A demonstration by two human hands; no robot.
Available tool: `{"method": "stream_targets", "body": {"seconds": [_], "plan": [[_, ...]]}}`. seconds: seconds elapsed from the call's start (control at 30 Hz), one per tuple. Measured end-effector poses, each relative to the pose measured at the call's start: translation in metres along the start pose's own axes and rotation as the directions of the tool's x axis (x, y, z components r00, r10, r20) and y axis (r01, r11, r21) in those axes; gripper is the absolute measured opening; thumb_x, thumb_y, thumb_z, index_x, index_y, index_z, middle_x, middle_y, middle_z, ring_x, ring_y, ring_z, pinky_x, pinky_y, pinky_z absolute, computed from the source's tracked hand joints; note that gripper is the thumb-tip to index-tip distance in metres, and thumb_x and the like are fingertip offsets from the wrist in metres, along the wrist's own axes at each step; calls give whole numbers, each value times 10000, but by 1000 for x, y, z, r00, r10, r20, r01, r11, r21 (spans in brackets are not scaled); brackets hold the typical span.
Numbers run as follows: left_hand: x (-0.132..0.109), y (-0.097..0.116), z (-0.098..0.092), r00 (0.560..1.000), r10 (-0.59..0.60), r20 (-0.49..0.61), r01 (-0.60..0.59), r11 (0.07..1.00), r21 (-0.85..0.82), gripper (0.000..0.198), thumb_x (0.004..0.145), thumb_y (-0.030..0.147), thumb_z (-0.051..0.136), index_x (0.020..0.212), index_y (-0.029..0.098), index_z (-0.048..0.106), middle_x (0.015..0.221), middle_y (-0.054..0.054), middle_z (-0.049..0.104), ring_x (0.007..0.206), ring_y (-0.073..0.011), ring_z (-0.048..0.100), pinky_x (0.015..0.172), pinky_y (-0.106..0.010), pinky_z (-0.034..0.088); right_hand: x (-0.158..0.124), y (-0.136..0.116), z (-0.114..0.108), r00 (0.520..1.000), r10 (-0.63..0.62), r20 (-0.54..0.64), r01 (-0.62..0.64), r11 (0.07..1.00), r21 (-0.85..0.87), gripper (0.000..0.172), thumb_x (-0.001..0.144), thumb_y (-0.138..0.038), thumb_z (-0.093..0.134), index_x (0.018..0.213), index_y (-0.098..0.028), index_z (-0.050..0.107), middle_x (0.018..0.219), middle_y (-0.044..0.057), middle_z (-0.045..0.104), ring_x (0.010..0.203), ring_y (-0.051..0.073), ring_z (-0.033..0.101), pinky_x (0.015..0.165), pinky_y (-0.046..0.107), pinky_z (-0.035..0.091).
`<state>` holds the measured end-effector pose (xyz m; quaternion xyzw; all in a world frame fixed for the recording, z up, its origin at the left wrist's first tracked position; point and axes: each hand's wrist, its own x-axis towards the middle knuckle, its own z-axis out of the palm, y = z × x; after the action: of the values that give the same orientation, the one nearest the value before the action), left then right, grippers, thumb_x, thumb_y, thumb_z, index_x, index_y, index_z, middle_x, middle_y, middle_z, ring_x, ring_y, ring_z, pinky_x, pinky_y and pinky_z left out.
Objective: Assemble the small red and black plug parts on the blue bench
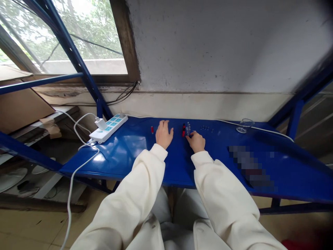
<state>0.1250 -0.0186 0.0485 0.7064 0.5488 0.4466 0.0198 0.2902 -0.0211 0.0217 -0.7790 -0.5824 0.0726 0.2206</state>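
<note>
Reaching across the bench (179,166) from its near edge, I count two hands, viewed from my remote seat. Left hand (164,134): grip loosely spread, thumb well apart, nothing seen in it. Right hand (196,140): thumb and fingers close together at the near end of a clear cluster (188,128); can't tell if the grip has hold of it. One clear cluster, pieces too small to count, mid-bench nearer the far edge. One red-and-black piece (183,130) just left of it. One small red piece (152,130) left of my left hand. Roughly four or five tiny clear bits (207,128) in a row, right of my right hand, toward the far edge.

Others: one power strip (110,129) on the left edge by the far left corner, one white plug (100,123) in it; one white cord (69,194) drops over the near edge by the left corner. One glass (244,125) near the far right corner. One pixelated patch (251,170) toward the near edge, right side, unreadable. My fingers partly block the cluster.
</note>
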Motion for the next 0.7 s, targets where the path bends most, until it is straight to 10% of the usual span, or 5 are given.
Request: {"method": "stream_targets", "body": {"seconds": [0.17, 0.37, 0.7], "plan": [[-2, -35, -24, 923, -345, -169, 276, 902, -331, 583, 746, 178, 524, 1280, 183, 289, 1366, -156, 264, 1007, -201, 537, 740, -280, 471, -12, -3, -11, 995, -12, -97, 14, 1000, 14, 255, 799, -359, 473, 921, -152, 560, 789, 85, 644, 774, 204, 598, 649, 277, 347], [6, -57, -30, 600, -780, 181, 669, 364, -648, 714, 673, 126, 527, 1289, 231, 182, 1377, -182, 213, 630, -121, 622, 337, -174, 297, -21, -8, -16, 969, -48, -243, 71, 994, 88, 226, 826, -333, 406, 745, -165, 534, 651, 44, 598, 592, 146, 537, 531, 234, 265], [8, -56, -25, 626, -724, 289, 635, 258, -729, 611, 687, 94, 514, 1227, 204, 251, 1185, -147, 456, 887, -182, 613, 455, -169, 457, -32, -15, -22, 859, -122, -497, 228, 961, 159, 353, 851, -372, 322, 604, -188, 494, 533, 13, 519, 510, 115, 450, 535, 225, 318]]}}
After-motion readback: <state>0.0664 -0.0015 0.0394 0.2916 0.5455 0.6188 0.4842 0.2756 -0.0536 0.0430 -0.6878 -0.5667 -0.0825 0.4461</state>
